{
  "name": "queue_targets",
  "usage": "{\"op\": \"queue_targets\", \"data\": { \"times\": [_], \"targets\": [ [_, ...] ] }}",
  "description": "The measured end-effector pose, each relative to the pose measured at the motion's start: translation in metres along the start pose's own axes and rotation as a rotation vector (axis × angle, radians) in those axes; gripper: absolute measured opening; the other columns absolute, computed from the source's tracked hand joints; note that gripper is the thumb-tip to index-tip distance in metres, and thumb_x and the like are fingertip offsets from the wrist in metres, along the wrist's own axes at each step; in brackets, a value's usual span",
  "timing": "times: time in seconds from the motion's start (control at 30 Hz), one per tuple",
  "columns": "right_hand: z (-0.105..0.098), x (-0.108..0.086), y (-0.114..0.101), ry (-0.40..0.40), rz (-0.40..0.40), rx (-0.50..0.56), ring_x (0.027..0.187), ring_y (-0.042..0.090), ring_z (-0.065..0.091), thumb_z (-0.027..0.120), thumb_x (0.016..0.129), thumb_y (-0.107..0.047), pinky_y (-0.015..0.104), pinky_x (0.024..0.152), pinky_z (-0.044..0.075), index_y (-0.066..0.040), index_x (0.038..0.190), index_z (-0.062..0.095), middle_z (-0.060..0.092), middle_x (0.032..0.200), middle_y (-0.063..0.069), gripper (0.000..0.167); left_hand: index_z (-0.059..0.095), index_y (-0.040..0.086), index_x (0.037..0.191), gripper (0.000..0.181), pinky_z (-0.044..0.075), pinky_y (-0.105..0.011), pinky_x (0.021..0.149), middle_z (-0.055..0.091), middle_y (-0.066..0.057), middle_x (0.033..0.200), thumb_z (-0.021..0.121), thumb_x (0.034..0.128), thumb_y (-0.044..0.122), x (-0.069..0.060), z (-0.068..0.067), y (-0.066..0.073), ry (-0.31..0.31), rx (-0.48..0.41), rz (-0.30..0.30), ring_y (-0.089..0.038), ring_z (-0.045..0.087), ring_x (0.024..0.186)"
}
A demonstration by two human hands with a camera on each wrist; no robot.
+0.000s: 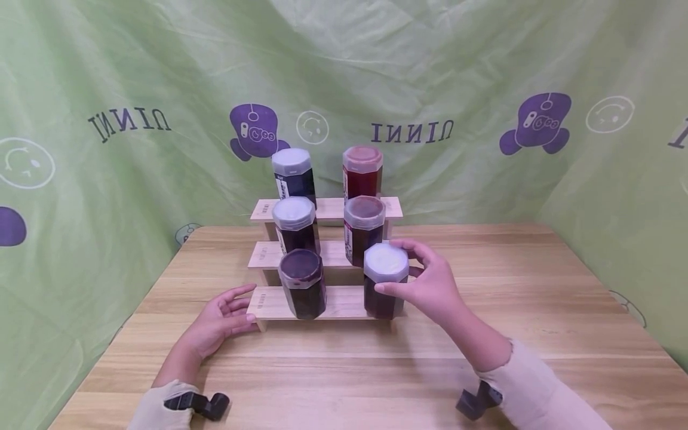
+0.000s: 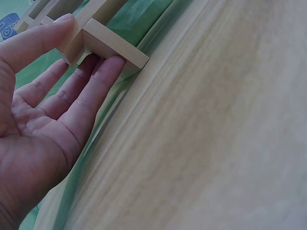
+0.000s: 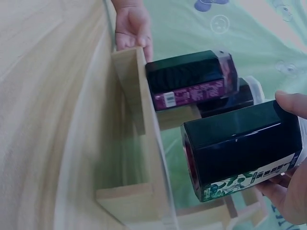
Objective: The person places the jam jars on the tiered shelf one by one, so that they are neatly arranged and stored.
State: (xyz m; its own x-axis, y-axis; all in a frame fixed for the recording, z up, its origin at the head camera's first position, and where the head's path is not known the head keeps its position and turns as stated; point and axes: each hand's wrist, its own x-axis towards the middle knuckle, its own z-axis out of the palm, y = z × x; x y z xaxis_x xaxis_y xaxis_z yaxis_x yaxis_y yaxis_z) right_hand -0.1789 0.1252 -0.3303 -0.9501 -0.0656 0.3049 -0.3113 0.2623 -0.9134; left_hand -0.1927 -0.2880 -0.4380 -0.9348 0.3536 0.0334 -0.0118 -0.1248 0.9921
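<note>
A three-tier wooden stand (image 1: 344,307) holds dark jars. My right hand (image 1: 432,283) grips the white-lidded jar (image 1: 386,295) at the lid, with the thumb in front and fingers behind. In the right wrist view, a gap shows between this jar's base and the bottom board. A dark-lidded jar (image 1: 303,292) stands on the left of the same step. My left hand (image 1: 212,322) holds the left end of that step, its thumb near the front corner. In the left wrist view, fingertips (image 2: 115,64) touch the wooden leg (image 2: 115,45).
On the middle step stand a pale-lidded jar (image 1: 294,230) and a reddish-lidded jar (image 1: 364,230). The top step bears another pale-lidded jar (image 1: 292,173) and a red jar (image 1: 363,173). A green printed cloth (image 1: 462,179) hangs behind the wooden table (image 1: 516,280).
</note>
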Motion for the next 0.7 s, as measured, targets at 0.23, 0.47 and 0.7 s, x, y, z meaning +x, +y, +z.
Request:
{"op": "queue_targets", "data": {
  "times": [0.23,0.47,0.7],
  "targets": [
    [0.014,0.001,0.006,-0.004,0.039,0.034,0.109,0.026,0.058,0.093,0.058,-0.004,0.037,0.095,0.055,-0.010,0.127,0.061,0.058,0.125,0.008,0.076,0.014,-0.014,0.147,0.079,0.056,-0.048,0.089,0.061,-0.008,0.119,0.060,0.0830,-0.015,0.000,0.000,0.000,0.003,-0.001,-0.003,-0.022,0.065,0.105],
    [0.024,0.002,0.014,-0.014,0.053,0.044,0.109,0.029,0.061,0.093,0.058,-0.004,0.040,0.098,0.053,-0.009,0.127,0.060,0.058,0.125,0.011,0.077,0.016,-0.014,0.147,0.079,0.056,-0.048,0.089,0.060,-0.009,0.119,0.062,0.0825,-0.014,0.000,0.002,0.001,0.013,0.005,-0.009,-0.022,0.065,0.105],
    [0.029,0.001,0.016,-0.017,0.014,0.059,0.114,0.030,0.059,0.092,0.060,-0.003,0.038,0.099,0.052,-0.005,0.128,0.060,0.056,0.127,0.014,0.075,0.017,-0.013,0.147,0.078,0.056,-0.047,0.089,0.060,-0.010,0.120,0.061,0.0832,-0.014,0.000,0.001,0.002,0.022,0.008,-0.014,-0.022,0.064,0.106]
  ]
}}
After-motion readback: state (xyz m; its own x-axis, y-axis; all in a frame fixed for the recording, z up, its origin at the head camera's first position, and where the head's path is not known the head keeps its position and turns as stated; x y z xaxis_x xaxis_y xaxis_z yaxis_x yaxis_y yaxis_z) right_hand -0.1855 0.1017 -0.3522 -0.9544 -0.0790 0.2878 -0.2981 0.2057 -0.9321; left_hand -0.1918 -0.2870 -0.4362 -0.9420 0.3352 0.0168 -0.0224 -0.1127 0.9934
